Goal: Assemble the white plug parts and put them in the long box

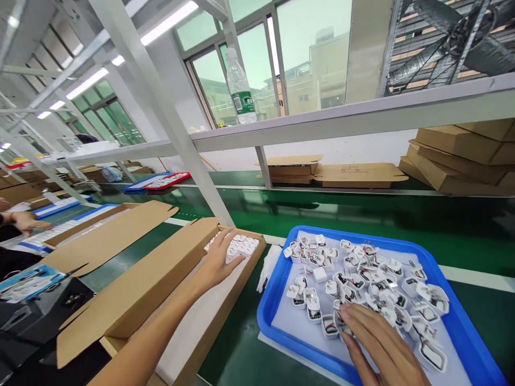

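Observation:
My left hand (219, 261) reaches into an open cardboard box (237, 292), its fingers apart over white pieces (243, 245) packed at the far end. The box has a pale inner surface. On the right, a blue tray (269, 300) bears many small white housings with wires and metal parts inside. My right hand (376, 340) is over the near part of the tray, thumb and fingertips close around a white housing (337, 317), mostly hidden by the fingers.
A crumpled white cloth (270, 267) lies between box and tray. Metal uprights and a shelf (341, 120) with a bottle (240, 91) cross above. At left are a black case (44, 311) and another person's hands (24, 221).

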A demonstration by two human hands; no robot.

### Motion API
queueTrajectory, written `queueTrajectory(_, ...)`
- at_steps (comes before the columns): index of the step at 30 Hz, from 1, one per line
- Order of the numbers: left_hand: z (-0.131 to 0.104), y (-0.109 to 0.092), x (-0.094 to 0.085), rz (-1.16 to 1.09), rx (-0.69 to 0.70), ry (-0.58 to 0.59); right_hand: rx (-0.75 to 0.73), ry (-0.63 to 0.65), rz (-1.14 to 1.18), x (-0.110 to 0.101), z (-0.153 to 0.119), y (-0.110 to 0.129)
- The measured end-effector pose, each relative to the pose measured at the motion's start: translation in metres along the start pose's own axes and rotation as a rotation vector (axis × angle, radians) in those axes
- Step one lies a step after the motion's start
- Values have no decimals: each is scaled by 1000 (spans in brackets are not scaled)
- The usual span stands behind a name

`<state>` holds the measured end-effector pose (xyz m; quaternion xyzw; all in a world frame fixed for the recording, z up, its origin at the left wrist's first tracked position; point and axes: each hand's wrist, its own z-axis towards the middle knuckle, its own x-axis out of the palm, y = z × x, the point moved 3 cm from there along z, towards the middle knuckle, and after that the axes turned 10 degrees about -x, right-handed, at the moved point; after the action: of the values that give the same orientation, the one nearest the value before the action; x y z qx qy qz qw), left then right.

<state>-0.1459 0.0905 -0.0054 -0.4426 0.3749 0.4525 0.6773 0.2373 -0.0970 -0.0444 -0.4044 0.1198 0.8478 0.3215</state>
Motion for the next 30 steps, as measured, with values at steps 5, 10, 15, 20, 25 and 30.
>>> queueTrajectory(5, -59, -90, 1, -207, 61, 407, 78, -91, 5, 3, 0, 1)
queueTrajectory(10, -81, -136, 49, -210, -45, 518, 69, -217, 61, 3, 9, 1)
queueTrajectory(15, -70, -149, 77, -325, -84, 485, 67, -215, 55, 3, 11, 1)
queueTrajectory(20, -70, -145, 76, -380, -66, 510, 141, -32, 13, 11, 8, -4)
queueTrajectory(25, -70, -137, 77, -467, -68, 632, 170, 265, -102, 27, 14, -9)
queueTrajectory(30, -60, -146, 85, -552, -26, 613, 127, 400, -216, 54, 30, -15)
